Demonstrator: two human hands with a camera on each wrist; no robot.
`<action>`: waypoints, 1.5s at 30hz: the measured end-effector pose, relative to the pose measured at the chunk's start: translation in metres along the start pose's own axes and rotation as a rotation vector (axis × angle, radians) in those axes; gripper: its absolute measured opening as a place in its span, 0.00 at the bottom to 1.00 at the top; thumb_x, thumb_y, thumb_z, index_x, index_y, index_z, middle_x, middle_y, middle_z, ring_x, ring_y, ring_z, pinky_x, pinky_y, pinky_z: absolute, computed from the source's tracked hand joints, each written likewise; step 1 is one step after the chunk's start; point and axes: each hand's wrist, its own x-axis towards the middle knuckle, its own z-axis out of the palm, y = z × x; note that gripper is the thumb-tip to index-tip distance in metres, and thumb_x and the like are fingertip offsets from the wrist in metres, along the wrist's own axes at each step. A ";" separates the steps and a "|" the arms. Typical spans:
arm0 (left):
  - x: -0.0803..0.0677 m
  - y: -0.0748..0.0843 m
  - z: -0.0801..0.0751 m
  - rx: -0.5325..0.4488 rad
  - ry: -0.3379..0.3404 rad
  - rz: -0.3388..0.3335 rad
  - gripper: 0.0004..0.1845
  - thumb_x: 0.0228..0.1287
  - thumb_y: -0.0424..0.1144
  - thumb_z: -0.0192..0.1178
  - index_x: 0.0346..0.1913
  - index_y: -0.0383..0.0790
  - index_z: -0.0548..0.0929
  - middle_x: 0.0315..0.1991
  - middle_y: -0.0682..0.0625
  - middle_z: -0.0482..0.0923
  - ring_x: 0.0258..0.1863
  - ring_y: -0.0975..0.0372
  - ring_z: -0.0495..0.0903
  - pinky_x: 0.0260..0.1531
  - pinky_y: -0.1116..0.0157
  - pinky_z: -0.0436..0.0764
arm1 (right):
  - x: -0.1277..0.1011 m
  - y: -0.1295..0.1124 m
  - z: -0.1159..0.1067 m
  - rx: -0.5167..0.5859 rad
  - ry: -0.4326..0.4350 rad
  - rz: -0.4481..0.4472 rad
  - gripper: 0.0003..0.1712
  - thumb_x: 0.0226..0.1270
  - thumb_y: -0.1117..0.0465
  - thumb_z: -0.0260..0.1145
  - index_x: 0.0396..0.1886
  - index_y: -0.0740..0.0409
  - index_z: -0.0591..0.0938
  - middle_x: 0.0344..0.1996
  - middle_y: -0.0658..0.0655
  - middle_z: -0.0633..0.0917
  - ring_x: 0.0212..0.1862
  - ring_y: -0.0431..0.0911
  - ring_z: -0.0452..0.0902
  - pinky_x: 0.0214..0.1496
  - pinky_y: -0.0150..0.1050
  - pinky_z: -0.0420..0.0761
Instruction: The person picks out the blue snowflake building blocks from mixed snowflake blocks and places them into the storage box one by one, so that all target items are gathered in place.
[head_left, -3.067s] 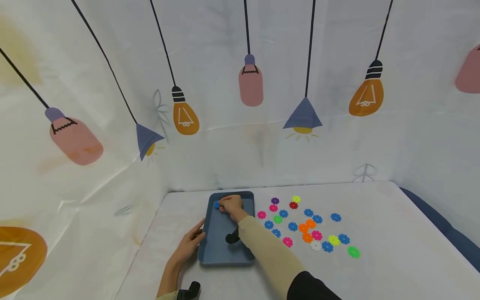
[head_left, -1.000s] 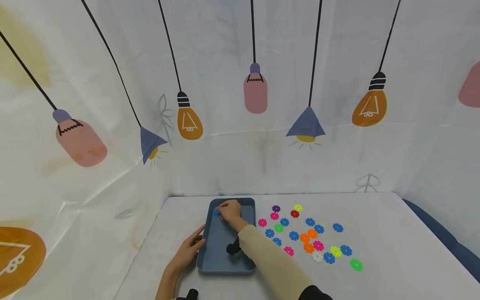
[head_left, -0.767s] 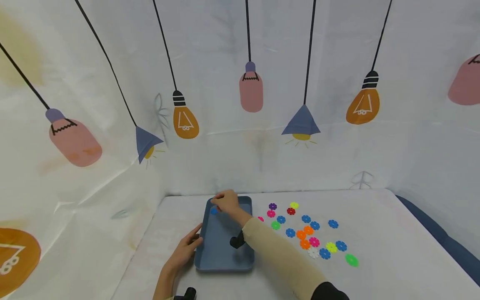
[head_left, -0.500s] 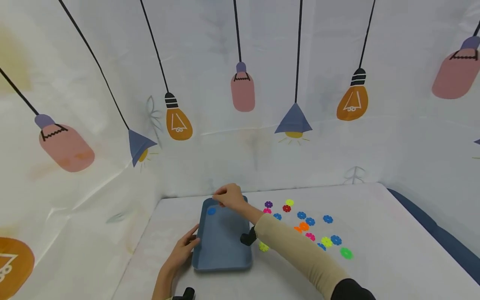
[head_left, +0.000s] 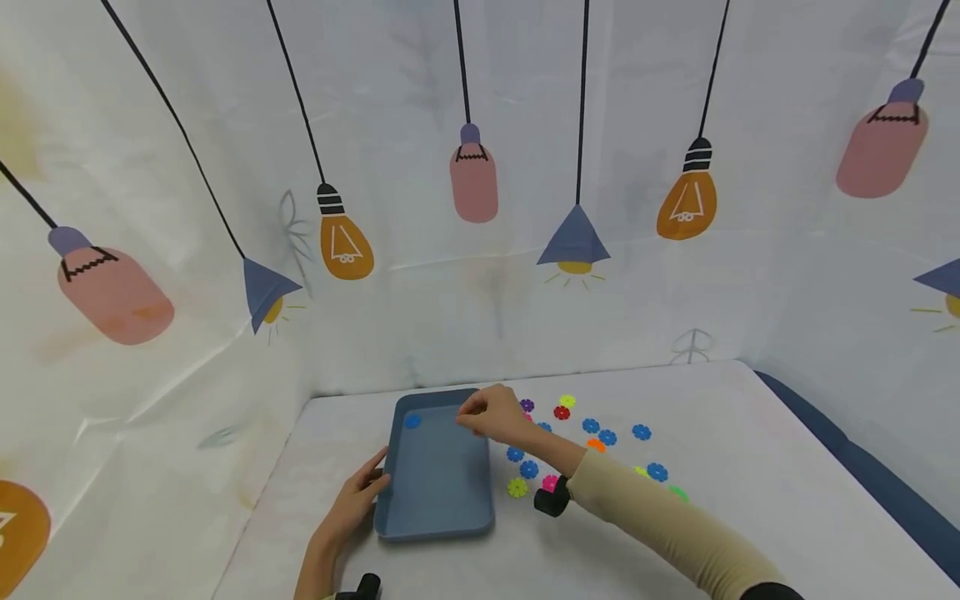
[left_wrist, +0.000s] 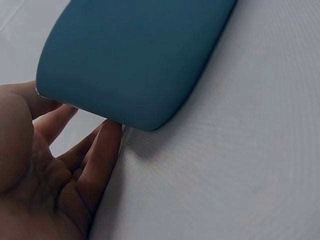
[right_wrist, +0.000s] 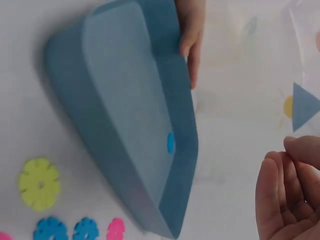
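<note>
A blue-grey tray lies on the white table. Toward its far left corner sits one blue notched plastic disc, flat on the bottom. My left hand touches the tray's left side; the left wrist view shows its fingers at the lower edge of the wall. Over the tray's right rim hovers my right hand, fingers loosely bent. In the right wrist view, its thumb and fingertips are close together with no disc visible between them.
Several notched discs lie right of the tray, among them yellow, red, blue and purple ones. My right forearm hides some of them. A lamp-printed sheet hangs behind the table.
My right hand has let go of the blue disc, lifted, and moved right to the tray's right side. The disc stays in the tray. My left hand stays at the tray's left side.
</note>
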 end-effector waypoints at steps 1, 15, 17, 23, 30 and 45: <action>0.000 0.000 0.000 -0.001 0.000 0.005 0.31 0.71 0.43 0.58 0.74 0.51 0.63 0.64 0.35 0.67 0.62 0.44 0.67 0.55 0.40 0.71 | -0.004 0.000 -0.003 -0.008 -0.006 0.006 0.04 0.63 0.60 0.71 0.32 0.55 0.89 0.23 0.56 0.85 0.22 0.43 0.78 0.26 0.36 0.82; -0.003 0.002 0.001 0.007 -0.001 0.012 0.30 0.72 0.44 0.57 0.74 0.52 0.63 0.66 0.34 0.64 0.63 0.44 0.66 0.55 0.41 0.71 | -0.040 0.034 -0.034 -0.064 -0.033 0.078 0.05 0.63 0.60 0.70 0.33 0.57 0.88 0.26 0.54 0.85 0.26 0.56 0.82 0.27 0.37 0.82; -0.003 0.001 0.001 0.007 -0.001 0.007 0.30 0.72 0.44 0.57 0.74 0.52 0.63 0.66 0.34 0.64 0.63 0.44 0.66 0.55 0.41 0.71 | -0.043 0.040 -0.036 -0.040 -0.033 0.098 0.05 0.63 0.61 0.70 0.34 0.59 0.88 0.27 0.58 0.85 0.28 0.59 0.82 0.28 0.38 0.83; -0.002 0.001 0.000 0.011 0.012 0.003 0.30 0.72 0.44 0.57 0.74 0.53 0.64 0.64 0.35 0.66 0.61 0.45 0.68 0.54 0.43 0.72 | -0.050 0.057 -0.039 -0.026 -0.010 0.184 0.05 0.63 0.61 0.70 0.34 0.58 0.87 0.28 0.62 0.85 0.28 0.55 0.82 0.28 0.38 0.83; -0.002 0.001 0.000 0.009 0.003 -0.005 0.30 0.72 0.44 0.57 0.74 0.53 0.63 0.64 0.36 0.66 0.62 0.46 0.67 0.55 0.42 0.71 | -0.062 0.078 -0.036 -0.056 -0.015 0.262 0.06 0.62 0.59 0.72 0.36 0.56 0.87 0.26 0.51 0.82 0.26 0.47 0.78 0.29 0.36 0.82; -0.003 0.003 0.001 0.007 0.003 0.003 0.30 0.72 0.44 0.56 0.74 0.52 0.63 0.64 0.36 0.67 0.59 0.47 0.69 0.51 0.47 0.75 | -0.075 0.107 -0.034 -0.129 0.024 0.280 0.10 0.58 0.59 0.74 0.38 0.58 0.87 0.27 0.49 0.81 0.31 0.45 0.75 0.32 0.35 0.80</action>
